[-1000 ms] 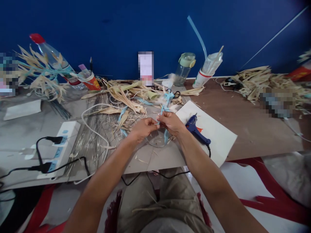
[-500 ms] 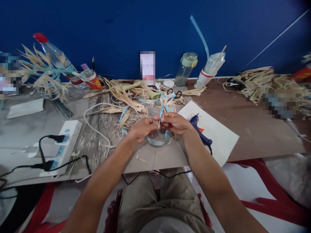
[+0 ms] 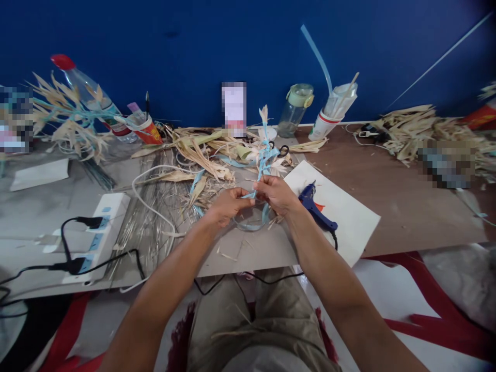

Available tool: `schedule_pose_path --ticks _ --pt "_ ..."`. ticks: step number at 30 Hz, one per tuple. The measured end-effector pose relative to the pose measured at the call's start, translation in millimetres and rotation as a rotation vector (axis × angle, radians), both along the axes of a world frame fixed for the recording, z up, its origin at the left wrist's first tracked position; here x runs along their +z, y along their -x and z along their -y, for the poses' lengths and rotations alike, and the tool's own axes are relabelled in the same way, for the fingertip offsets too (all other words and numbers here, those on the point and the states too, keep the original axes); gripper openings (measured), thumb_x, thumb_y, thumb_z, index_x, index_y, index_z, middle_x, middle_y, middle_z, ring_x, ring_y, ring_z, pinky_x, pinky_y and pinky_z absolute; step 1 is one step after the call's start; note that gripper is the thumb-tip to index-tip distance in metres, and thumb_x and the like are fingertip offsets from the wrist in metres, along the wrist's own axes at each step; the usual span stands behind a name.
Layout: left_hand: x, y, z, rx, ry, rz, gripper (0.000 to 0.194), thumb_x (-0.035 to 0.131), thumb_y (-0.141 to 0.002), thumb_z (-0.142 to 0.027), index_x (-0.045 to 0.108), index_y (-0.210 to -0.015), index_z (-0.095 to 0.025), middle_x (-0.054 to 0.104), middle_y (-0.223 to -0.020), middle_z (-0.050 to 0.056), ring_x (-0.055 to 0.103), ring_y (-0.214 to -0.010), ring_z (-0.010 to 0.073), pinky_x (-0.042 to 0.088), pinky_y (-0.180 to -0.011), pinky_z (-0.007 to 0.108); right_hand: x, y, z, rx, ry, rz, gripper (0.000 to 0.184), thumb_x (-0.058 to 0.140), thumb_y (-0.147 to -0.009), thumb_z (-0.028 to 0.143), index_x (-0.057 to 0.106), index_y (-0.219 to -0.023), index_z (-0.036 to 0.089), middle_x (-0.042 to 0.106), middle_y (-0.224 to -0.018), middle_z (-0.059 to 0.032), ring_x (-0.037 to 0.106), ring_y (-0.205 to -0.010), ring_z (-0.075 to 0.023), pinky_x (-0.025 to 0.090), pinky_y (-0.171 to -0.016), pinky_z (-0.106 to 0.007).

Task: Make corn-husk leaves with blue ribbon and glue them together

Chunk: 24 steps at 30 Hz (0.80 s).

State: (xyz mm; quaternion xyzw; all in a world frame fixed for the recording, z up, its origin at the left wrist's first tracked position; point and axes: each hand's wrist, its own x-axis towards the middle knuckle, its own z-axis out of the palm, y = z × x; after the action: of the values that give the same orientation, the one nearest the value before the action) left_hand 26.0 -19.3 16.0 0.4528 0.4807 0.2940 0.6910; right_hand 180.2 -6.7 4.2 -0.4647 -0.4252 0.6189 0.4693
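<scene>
A slim, blue-wrapped, pale-husked stem (image 3: 264, 154) points lengthwise forward, beyond the right hand (image 3: 276, 193) pinching it (left hand (image 3: 229, 204) pinching a flat blue strip (image 3: 248, 196)).

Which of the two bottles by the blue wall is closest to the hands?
The green-lidded bottle, beyond the right hand. It's shorter, with a pale green lid; the red-capped bottle is farther off, over on the left.

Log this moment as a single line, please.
left hand: pinches blue strip | right hand: holds blue-wrapped stem | glue gun: on white sheet | power strip: black plugs in
</scene>
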Motion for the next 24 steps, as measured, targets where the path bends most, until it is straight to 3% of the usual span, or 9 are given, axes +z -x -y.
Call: schedule_pose_path --ticks 6,10,13,19,24 --pt "-1.3 3.1 -2.0 -0.044 0.246 0.348 0.035 0.074 -0.061 -0.039 0.049 -0.062 -0.015 0.026 -0.045 -0.009 0.02 -0.037 0.0014 0.015 -0.04 0.019 9.2 -2.9 3.1 0.069 0.036 -0.072 0.041 0.078 -0.052 0.041 0.044 -0.055 0.018 0.04 -0.048 0.0072 0.035 -0.045 -0.0052 0.028 -0.048 -0.023" --pt "-5.6 5.0 -3.6 -0.132 0.242 0.324 0.03 0.077 -0.056 -0.024 0.049 -0.06 -0.014 0.03 -0.042 -0.009 0.022 -0.037 0.0011 0.014 -0.039 0.018 8.1 -3.3 3.9 0.092 0.056 -0.087 0.04 0.079 -0.053 0.039 0.045 -0.056 0.018 0.038 -0.046 0.0081 0.035 -0.044 -0.0055 0.03 -0.048 -0.023" --pt "-4.9 5.4 -4.0 -0.123 0.23 0.279 0.027 0.077 -0.054 -0.019 0.053 -0.065 -0.013 0.037 -0.042 -0.008 0.025 -0.036 0.0014 0.015 -0.039 0.018 7.4 -4.1 4.7 0.115 0.06 -0.09 0.039 0.079 -0.053 0.037 0.045 -0.057 0.018 0.039 -0.046 0.0083 0.036 -0.044 -0.0054 0.031 -0.049 -0.023" --pt "3.5 6.2 -2.3 -0.091 0.229 0.259 0.026 0.076 -0.052 -0.017 0.057 -0.068 -0.012 0.038 -0.042 -0.008 0.023 -0.035 0.001 0.013 -0.04 0.019 6.1 -6.0 3.9 0.099 0.03 0.029 0.034 0.075 -0.055 0.035 0.046 -0.057 0.018 0.04 -0.047 0.0085 0.036 -0.045 -0.005 0.028 -0.048 -0.022" --pt "4.0 4.9 -0.8 -0.106 0.203 0.311 0.029 0.077 -0.056 -0.028 0.053 -0.062 -0.013 0.03 -0.04 -0.009 0.021 -0.036 0.0009 0.012 -0.04 0.019 1.8 -7.1 1.1 0.101 -0.032 0.147 0.029 0.072 -0.057 0.036 0.052 -0.061 0.017 0.044 -0.048 0.0078 0.035 -0.045 -0.0055 0.026 -0.047 -0.022"
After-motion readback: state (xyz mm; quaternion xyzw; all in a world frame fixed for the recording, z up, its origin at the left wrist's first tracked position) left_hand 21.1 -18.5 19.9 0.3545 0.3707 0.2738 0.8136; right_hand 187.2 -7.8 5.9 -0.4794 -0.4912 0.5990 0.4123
